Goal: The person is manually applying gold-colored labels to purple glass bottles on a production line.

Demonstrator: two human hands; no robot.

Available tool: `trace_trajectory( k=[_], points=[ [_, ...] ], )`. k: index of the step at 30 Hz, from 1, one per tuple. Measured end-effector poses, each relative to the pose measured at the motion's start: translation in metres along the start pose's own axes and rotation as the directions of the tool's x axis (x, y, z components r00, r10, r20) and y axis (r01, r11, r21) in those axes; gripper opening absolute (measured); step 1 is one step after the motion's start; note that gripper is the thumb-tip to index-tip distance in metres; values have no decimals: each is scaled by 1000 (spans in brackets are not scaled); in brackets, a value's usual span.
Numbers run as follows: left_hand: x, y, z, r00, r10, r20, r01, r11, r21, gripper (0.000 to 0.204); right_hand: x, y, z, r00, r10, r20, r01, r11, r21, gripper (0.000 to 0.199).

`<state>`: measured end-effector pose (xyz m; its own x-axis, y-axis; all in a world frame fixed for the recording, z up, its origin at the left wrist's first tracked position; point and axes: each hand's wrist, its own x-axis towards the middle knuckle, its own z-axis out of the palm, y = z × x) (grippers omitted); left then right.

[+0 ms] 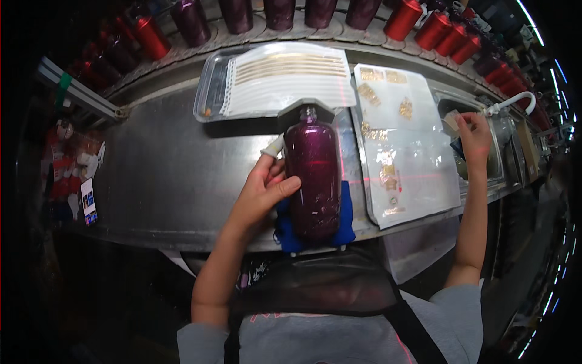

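A glossy purple bottle [313,176] with a clear threaded neck stands or leans in front of me, its base at a blue cloth-like pad [347,221]. My left hand [264,191] grips the bottle's left side, thumb on the front and fingers partly hidden. A whitish cover sits on one of its fingertips. Out to the right, over a sink basin [498,148], my right hand [474,136] pinches a small thin pale piece [451,120], perhaps film or paper. Between the hands lies a white sheet [418,170] bearing several gold decal-like patches [388,177].
Behind the bottle, a clear plastic tray [209,91] holds white sheets with gold strips [291,67]. A conveyor [333,34] carrying purple and red bottles [403,19] curves along the back. A white faucet [515,102] stands by the sink; a phone [89,201] is at the left. Red laser lines cross the bench.
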<state>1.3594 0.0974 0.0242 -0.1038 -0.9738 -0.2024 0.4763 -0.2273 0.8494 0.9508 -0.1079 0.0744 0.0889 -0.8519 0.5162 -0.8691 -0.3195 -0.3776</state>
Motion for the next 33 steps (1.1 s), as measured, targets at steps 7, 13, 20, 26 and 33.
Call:
trace_trajectory(
  k=[7, 13, 20, 26, 33],
  points=[
    [-2, -10, -11, 999, -19, 44, 20, 1000, -23, 86, -47, -143, -8, 974, -156, 166, 98, 945, 313, 10],
    [-6, -5, -7, 999, 18, 34, -20, 998, 53, 84, -64, -197, -34, 927, -241, 287, 121, 917, 381, 9],
    [0, -5, -14, 990, -27, 135, 34, 998, -46, 76, -68, -223, -45, 874, -330, 358, 118, 857, 502, 9],
    [3, -5, -23, 980, -127, 153, 131, 991, -17, 77, -51, -244, -27, 729, -326, 603, -161, 773, 613, 13],
    [0, 5, 0, 992, 124, 3, -123, 991, -47, 83, -30, -234, 40, 558, -335, 759, -342, 741, 578, 18]
  ],
)
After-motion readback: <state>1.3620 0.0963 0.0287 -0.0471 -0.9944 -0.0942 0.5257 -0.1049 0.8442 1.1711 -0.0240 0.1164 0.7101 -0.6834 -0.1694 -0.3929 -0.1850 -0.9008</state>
